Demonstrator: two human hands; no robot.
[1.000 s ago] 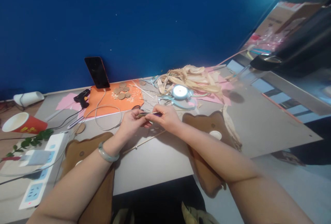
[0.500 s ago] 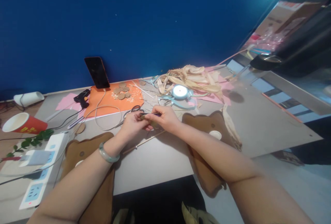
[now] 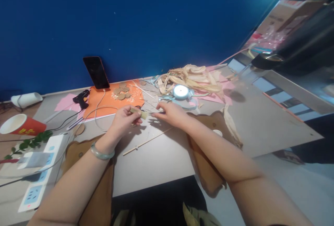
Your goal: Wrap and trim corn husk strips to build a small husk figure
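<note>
My left hand (image 3: 122, 120), a pale green bangle on its wrist, pinches a small yellowish-green strip (image 3: 142, 114) that looks like dried husk. Just right of it, my right hand (image 3: 169, 114) has its thumb and forefinger apart, near the strip's end. Thin strands lie around those fingertips, and I cannot make out whether any is touched. Beneath both hands, a thin wooden stick (image 3: 146, 142) with a small knot on it rests on the grey board. Behind the left fingers, dark scissor handles (image 3: 140, 107) show in part.
Ribbon spool (image 3: 181, 92) and dried husks (image 3: 193, 76) lie behind. Wooden discs (image 3: 122, 92) sit on orange paper (image 3: 101, 102), near a phone (image 3: 96, 72) and glue gun (image 3: 82, 99). Brown bear-shaped pads (image 3: 206, 149) lie under both forearms. A power strip (image 3: 43, 174) and red cup (image 3: 24, 125) stand left.
My hands have drawn apart. The left moved left with the strip, while the right let go of it and its fingers spread. More of the wooden stick now shows.
</note>
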